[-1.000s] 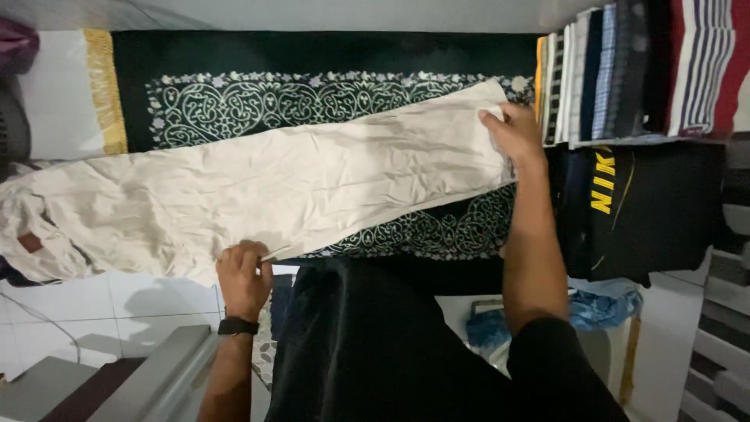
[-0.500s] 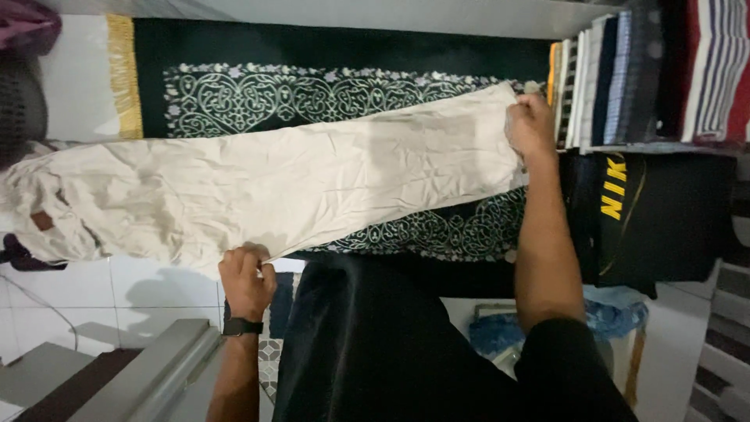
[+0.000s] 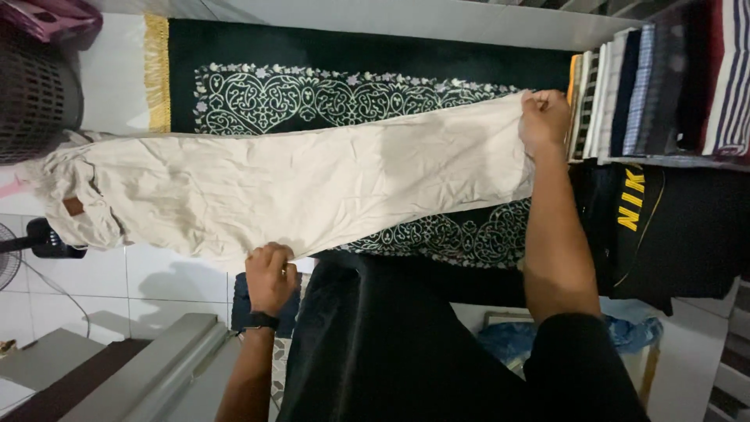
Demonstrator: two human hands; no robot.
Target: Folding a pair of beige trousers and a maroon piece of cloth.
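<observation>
Gripping cream trousers (image 3: 297,184) spread over a dark patterned rug (image 3: 351,94), the right hand (image 3: 544,119) pinches the hem, the left hand (image 3: 270,275) clutches the lower edge; a black basket (image 3: 35,94) stands nearby, its contents unseen.

Trousers: cream trousers (image 3: 297,184) lie stretched across a dark green patterned rug (image 3: 351,70).
Left hand (image 3: 270,275): grips the near edge mid-leg.
Right hand (image 3: 544,119): pinches the hem, beside stacked folded clothes (image 3: 648,86).
</observation>
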